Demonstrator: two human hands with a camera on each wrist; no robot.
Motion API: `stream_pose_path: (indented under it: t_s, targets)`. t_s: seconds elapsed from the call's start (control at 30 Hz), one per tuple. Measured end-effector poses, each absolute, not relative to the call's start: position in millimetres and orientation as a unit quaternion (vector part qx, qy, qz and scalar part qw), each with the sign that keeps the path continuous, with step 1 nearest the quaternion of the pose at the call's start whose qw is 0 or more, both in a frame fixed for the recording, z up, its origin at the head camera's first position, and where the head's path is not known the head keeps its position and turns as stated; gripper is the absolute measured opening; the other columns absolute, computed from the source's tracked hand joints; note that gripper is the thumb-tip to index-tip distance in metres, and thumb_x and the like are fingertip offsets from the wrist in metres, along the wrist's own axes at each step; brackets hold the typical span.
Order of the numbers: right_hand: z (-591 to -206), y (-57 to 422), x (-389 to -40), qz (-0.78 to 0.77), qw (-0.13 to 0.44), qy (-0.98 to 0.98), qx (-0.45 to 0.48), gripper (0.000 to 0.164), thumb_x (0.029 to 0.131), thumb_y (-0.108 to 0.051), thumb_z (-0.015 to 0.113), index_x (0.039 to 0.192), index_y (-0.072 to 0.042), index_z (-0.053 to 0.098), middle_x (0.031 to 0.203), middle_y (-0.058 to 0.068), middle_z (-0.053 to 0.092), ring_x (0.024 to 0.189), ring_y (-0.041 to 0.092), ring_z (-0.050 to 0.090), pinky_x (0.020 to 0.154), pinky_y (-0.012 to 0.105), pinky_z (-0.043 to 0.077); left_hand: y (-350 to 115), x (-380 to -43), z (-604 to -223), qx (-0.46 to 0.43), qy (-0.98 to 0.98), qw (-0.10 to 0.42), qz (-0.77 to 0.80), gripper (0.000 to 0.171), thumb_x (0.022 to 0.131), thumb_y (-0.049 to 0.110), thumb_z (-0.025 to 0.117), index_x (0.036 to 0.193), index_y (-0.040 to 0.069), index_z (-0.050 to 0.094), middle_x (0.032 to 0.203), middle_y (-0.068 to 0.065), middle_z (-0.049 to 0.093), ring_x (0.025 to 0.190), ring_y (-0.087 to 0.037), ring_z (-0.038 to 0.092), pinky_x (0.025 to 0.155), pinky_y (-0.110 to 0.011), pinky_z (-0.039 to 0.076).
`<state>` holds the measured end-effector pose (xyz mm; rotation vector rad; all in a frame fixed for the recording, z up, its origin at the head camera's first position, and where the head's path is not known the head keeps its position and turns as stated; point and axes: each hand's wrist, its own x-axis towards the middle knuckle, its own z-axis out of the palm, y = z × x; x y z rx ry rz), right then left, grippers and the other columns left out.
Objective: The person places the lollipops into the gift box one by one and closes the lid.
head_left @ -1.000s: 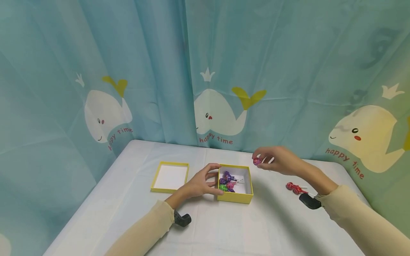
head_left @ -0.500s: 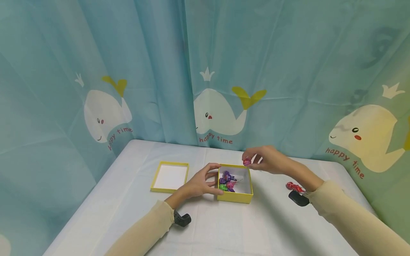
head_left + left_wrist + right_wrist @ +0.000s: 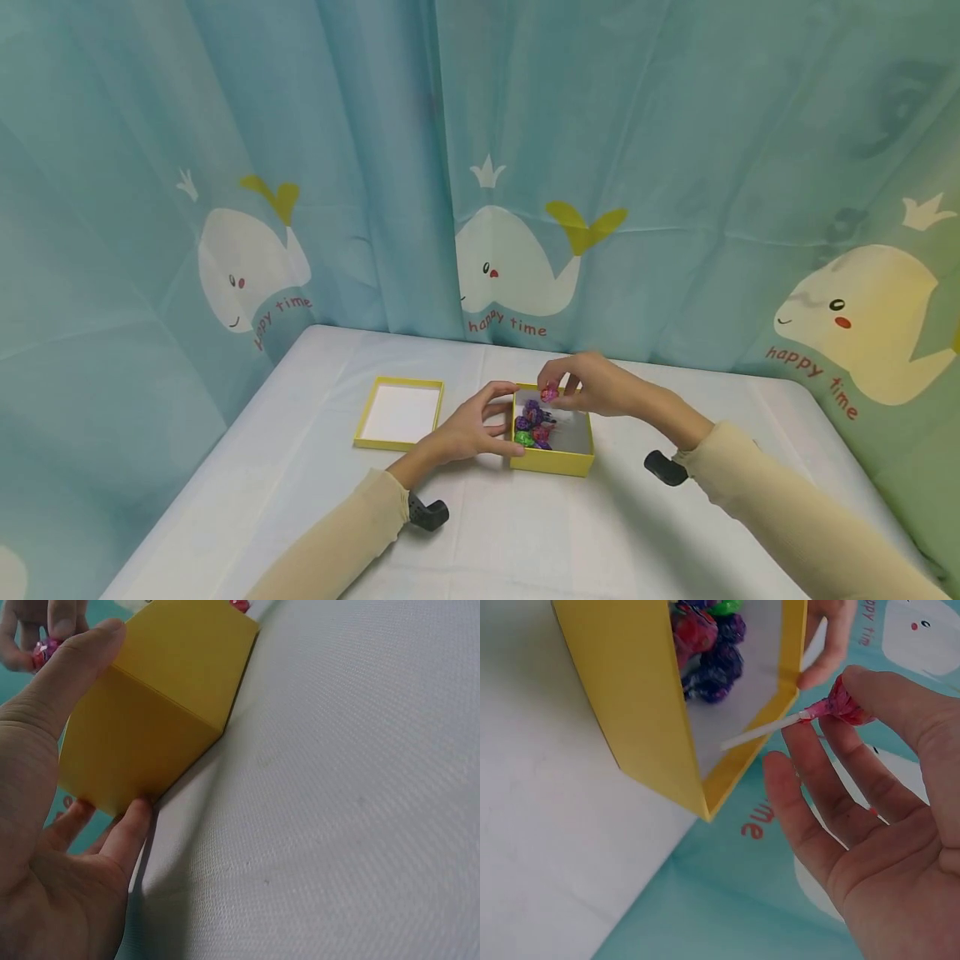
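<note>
My right hand (image 3: 600, 385) pinches a red-pink wrapped lollipop (image 3: 847, 705) by its candy head, above the back part of an open yellow box (image 3: 552, 463). Its white stick points over the box rim in the right wrist view. My left hand (image 3: 467, 429) holds the box at its left side, with the thumb (image 3: 79, 664) at the front wall and the fingers spread along the side. Several lollipops lie inside toward the left: purple ones (image 3: 716, 671), a green one (image 3: 523, 438) and a red-pink one (image 3: 695, 634).
A shallow yellow-rimmed lid (image 3: 399, 412) lies left of the box, white inside up. A red wrapped candy (image 3: 240, 605) shows beyond the box in the left wrist view. A whale-print curtain (image 3: 517, 258) hangs behind the white-covered table (image 3: 480, 542).
My right hand has moved left with the lollipop, from beyond the box's right side to over its back part. The right forearm now covers the red lollipops on the table. The left hand stays put.
</note>
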<state>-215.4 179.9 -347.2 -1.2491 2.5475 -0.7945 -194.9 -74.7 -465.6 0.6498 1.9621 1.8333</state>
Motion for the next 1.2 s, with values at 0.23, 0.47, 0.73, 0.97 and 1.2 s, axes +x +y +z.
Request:
stream_pose_path:
  t_s: [0.23, 0.47, 0.73, 0.97, 1.2]
  targets:
    - [-367, 171, -214, -0.28, 0.119, 0.851, -0.428, 0.018, 0.091, -0.001, 0.076, 0.108, -0.007, 0.073, 0.103, 0.0, 0.072, 0.088, 0.014, 0.067, 0.077, 0.028, 0.063, -75, -196, -468, 0.232, 0.7, 0.187, 0.649, 0.089, 0.081, 0.005, 0.088, 0.153, 0.013, 0.037, 0.162, -0.01, 0.031, 0.148, -0.033, 0.037, 0.111, -0.037, 0.048]
    - [-386, 167, -212, -0.298, 0.129, 0.839, -0.436, 0.015, 0.09, -0.002, 0.077, 0.105, -0.007, 0.074, 0.099, -0.002, 0.073, 0.086, 0.012, 0.067, 0.078, 0.029, 0.063, -75, -196, -467, 0.234, 0.698, 0.185, 0.651, 0.088, 0.08, 0.004, 0.088, 0.152, 0.014, 0.038, 0.162, -0.009, 0.032, 0.148, -0.032, 0.037, 0.111, -0.036, 0.049]
    - [-400, 163, -210, -0.288, 0.125, 0.842, -0.438, 0.013, 0.092, -0.005, 0.077, 0.102, -0.011, 0.073, 0.093, -0.005, 0.07, 0.083, 0.009, 0.063, 0.073, 0.026, 0.061, -75, -195, -466, 0.234, 0.699, 0.186, 0.65, 0.088, 0.081, 0.002, 0.087, 0.153, 0.013, 0.036, 0.162, -0.01, 0.031, 0.148, -0.032, 0.037, 0.111, -0.035, 0.048]
    - [-406, 163, -208, -0.272, 0.112, 0.847, -0.442, 0.013, 0.091, -0.006, 0.078, 0.101, -0.011, 0.073, 0.089, -0.006, 0.067, 0.076, 0.007, 0.06, 0.067, 0.021, 0.057, -75, -195, -465, 0.233, 0.697, 0.188, 0.651, 0.089, 0.081, 0.002, 0.087, 0.153, 0.013, 0.037, 0.162, -0.01, 0.031, 0.148, -0.032, 0.036, 0.111, -0.035, 0.049]
    - [-407, 161, -208, -0.277, 0.115, 0.842, -0.448, 0.012, 0.092, -0.006, 0.078, 0.103, -0.01, 0.074, 0.089, -0.004, 0.066, 0.076, 0.01, 0.06, 0.067, 0.021, 0.057, -76, -196, -466, 0.233, 0.698, 0.19, 0.65, 0.089, 0.081, 0.003, 0.087, 0.153, 0.013, 0.036, 0.163, -0.009, 0.031, 0.148, -0.032, 0.036, 0.111, -0.034, 0.049]
